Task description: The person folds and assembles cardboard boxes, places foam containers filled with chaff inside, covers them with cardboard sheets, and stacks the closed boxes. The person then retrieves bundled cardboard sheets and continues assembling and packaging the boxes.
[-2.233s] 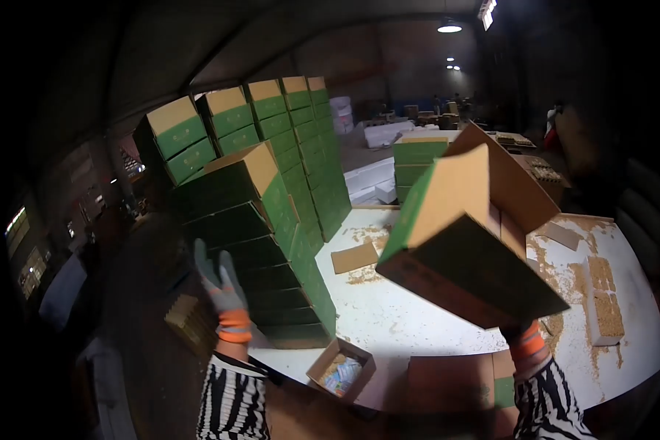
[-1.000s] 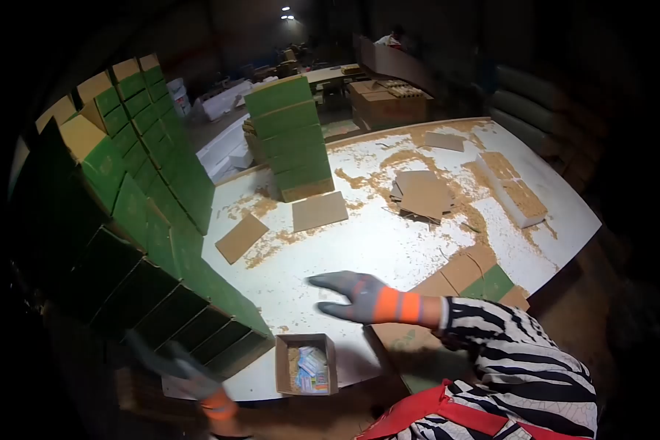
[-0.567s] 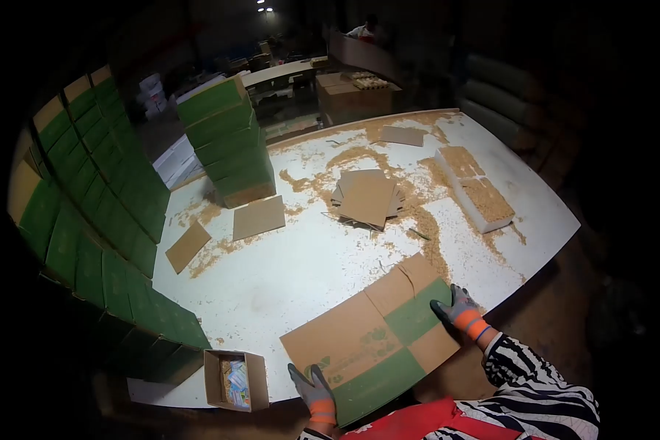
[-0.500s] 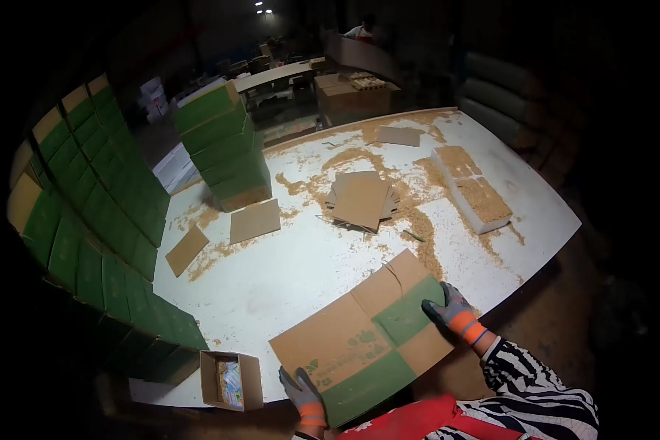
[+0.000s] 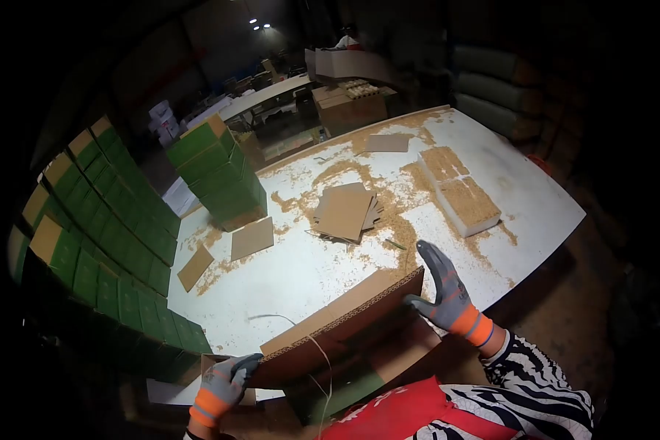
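A brown and green cardboard box is partly unfolded at the table's near edge, its long corrugated edge facing up. My left hand, in a grey glove with an orange cuff, is closed on the box's left end. At the right end, my right hand has its fingers stretched out and spread from the thumb, which touches the box near its corner. A thin pale strand hangs across the front of the box.
Green boxes stand in rows on the left and in a stack on the table. Cardboard pieces lie mid-table among shavings. A white block-shaped container of shavings sits right. A person is at the back.
The flat box has been tilted and spread partly open. My left hand has moved left along with its end; my right hand has risen and its fingers have spread.
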Tool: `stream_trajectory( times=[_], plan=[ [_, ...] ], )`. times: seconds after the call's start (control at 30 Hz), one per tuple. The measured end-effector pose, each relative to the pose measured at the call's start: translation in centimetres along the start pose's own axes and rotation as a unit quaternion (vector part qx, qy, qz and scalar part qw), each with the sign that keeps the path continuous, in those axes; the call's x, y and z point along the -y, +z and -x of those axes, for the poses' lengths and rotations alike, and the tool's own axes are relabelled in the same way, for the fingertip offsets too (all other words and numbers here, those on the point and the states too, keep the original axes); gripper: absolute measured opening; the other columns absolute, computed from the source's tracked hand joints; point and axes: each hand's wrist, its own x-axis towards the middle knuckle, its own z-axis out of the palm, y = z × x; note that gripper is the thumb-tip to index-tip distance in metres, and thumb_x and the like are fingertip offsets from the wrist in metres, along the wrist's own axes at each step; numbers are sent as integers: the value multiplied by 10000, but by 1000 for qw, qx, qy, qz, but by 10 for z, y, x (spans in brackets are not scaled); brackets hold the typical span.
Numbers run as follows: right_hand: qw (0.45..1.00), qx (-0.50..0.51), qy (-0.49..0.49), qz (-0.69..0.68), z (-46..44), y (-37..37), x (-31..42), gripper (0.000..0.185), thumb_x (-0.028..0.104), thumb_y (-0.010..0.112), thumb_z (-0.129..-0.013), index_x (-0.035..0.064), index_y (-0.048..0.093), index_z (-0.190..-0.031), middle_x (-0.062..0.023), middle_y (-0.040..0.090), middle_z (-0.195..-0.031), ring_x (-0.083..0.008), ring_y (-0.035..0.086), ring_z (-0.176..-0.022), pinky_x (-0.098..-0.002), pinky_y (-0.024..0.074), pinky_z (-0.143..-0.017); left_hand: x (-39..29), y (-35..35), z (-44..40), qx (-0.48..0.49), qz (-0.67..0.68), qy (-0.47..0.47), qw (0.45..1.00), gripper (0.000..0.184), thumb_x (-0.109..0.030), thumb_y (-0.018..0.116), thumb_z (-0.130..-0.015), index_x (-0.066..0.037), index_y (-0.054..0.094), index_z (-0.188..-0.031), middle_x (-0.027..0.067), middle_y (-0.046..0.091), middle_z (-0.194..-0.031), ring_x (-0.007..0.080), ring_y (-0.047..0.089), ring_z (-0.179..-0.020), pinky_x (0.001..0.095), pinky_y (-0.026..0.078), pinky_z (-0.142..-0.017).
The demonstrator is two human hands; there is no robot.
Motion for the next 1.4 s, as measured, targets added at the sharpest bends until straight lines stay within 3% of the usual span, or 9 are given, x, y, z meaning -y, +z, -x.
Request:
stream_trajectory(
  times=[0.33, 0.47, 0.73, 0.87, 0.97, 1.03, 1.17, 1.23, 1.4],
  plan=[
    [952, 160, -214, 151, 0, 18, 86, 665, 461, 652, -795, 249, 434, -1387, -98, 381, -1448, -360, 319, -1349, -562, 197, -1112, 109, -35, -75, 293, -42, -82, 952, 297, -212, 551, -945, -44, 639, -1173, 57, 697, -993, 141, 611, -837, 286, 501, -782],
    [950, 199, -204, 132, 17, 5, 102, 523, 428, 695, -755, 288, 573, -1244, -85, 384, -1454, -367, 304, -1361, -588, 188, -1105, 19, -35, -53, 52, -113, 134, 983, 205, -162, 562, -927, -2, 608, -1046, 126, 648, -831, 163, 572, -764, 313, 479, -715],
    [922, 320, -105, -194, 11, -25, 115, 298, 136, 745, -682, 144, 628, -956, -155, 345, -1474, -471, 172, -1393, -577, 244, -1092, 41, -16, -23, -153, 157, 69, 973, 257, -42, 692, -764, -38, 472, -897, 8, 474, -744, 86, 454, -653, 260, 434, -595],
    [874, 431, -154, -162, 14, 18, 154, 413, 229, 686, -805, 116, 583, -1188, -155, 287, -1505, -401, 145, -1417, -519, 278, -1101, 21, 63, -17, 63, -147, 160, 974, 456, -444, 693, -776, -85, 576, -1032, 156, 657, -876, 344, 633, -886, 389, 511, -717],
    [820, 507, -37, -263, 19, 74, 133, 424, 243, 555, -912, 122, 507, -1316, -159, 398, -1444, -326, 413, -1307, -416, 381, -1041, 75, 76, -77, 391, 447, -152, 790, 687, -631, 549, -846, -32, 541, -1181, 175, 644, -1060, 323, 637, -920, 433, 501, -882],
    [864, 432, 165, -198, 16, 80, 125, 480, 189, 519, -921, 128, 428, -1388, -184, 542, -1271, -329, 542, -1154, -379, 464, -943, 74, 45, -74, 292, 609, -78, 734, 808, -708, 436, -848, 8, 500, -1219, 205, 598, -1129, 311, 611, -1026, 461, 489, -930],
    [914, 288, -230, 169, 31, 96, 128, 637, 242, 593, -850, 109, 363, -1428, -186, 392, -1409, -396, 362, -1298, -473, 317, -1071, 105, 95, -48, 38, 568, -44, 821, 425, -289, 624, -897, 3, 509, -1184, 161, 620, -1053, 309, 609, -958, 423, 495, -893],
    [924, 207, -256, 197, -22, 71, 157, 664, 327, 617, -838, 85, 381, -1409, -192, 407, -1392, -388, 368, -1295, -470, 307, -1074, 37, 79, -12, -201, -21, 183, 962, 483, -273, 671, -838, 1, 526, -1209, 196, 586, -1067, 301, 574, -1031, 423, 463, -910],
    [945, 282, -111, 122, 1, 92, 130, 567, 416, 591, -874, 34, 506, -1285, -190, 488, -1336, -352, 418, -1274, -482, 275, -1093, 52, 81, 0, -428, -68, 128, 892, 881, -336, 659, -799, 1, 194, -1466, 295, 182, -1472, 490, 167, -1359, 597, 120, -1104]
  ],
)
